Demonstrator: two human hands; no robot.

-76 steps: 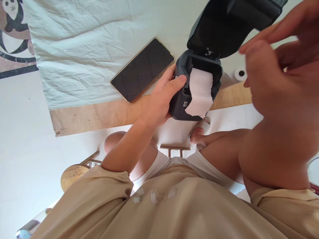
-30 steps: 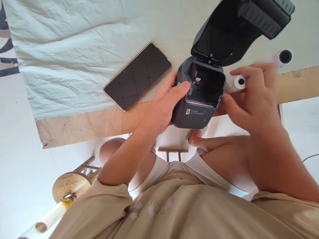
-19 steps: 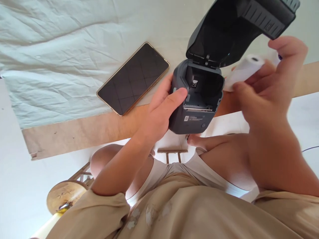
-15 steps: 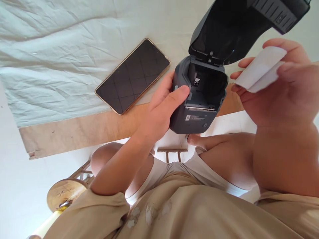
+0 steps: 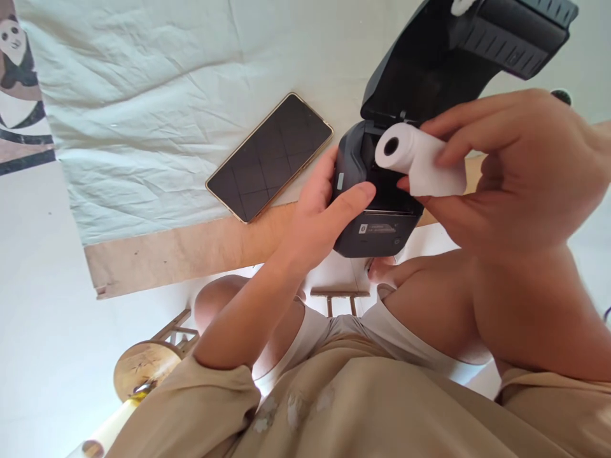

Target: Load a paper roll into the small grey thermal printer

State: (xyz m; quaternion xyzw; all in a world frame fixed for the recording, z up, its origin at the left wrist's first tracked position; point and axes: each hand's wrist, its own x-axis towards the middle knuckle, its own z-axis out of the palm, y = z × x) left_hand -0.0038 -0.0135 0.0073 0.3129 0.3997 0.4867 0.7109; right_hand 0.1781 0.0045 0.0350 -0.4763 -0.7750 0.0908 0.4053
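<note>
My left hand [image 5: 324, 213] grips the near left side of a dark portable label printer [image 5: 377, 238], its thumb on the edge of the bay. The printer's black lid [image 5: 424, 63] is swung up and away from me. In my right hand [image 5: 515, 172] a white paper roll [image 5: 405, 146] is pinched between fingers and thumb, its dark core facing left and a loose flap of paper hanging down. The roll is over the open bay, partly covering it. Whether it touches the bay walls I cannot tell.
A smartphone [image 5: 270, 159] with a dark screen lies on the pale cloth [image 5: 143, 127] left of the printer. The table's wooden edge [image 5: 191, 245] runs below it. A round wooden stool [image 5: 143, 369] stands at lower left, and a panda picture [image 5: 19, 76] shows at far left.
My right hand has brought the paper roll left from beside the printer to over its bay, turning the core end into sight. My left hand still holds the printer.
</note>
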